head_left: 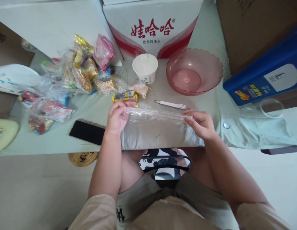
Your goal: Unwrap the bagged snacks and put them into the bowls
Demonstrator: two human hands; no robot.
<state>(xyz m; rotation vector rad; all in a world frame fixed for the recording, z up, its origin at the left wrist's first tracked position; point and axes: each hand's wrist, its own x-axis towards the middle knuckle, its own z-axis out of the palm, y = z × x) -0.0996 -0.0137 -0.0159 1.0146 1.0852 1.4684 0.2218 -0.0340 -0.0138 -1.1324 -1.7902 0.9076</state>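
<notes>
A clear strip of plastic wrap [155, 113] is stretched between my two hands, just above the table's front part. My left hand [118, 118] pinches one end of it, and my right hand [198, 123] pinches the other. Behind the film lies a white utility knife [171, 104], close to my right fingertips. A yellow-wrapped snack [124, 96] rests just beyond my left fingers. Further back stand a white paper bowl [145, 65] and a translucent pink bowl [194, 72] with a scalloped rim.
Several wrapped snacks [78, 68] are heaped at the left. A black phone [87, 131] lies left of my left forearm. A white carton [153, 28] backs the table. At the right are a blue container [263, 70] and a clear plastic cup [271, 108].
</notes>
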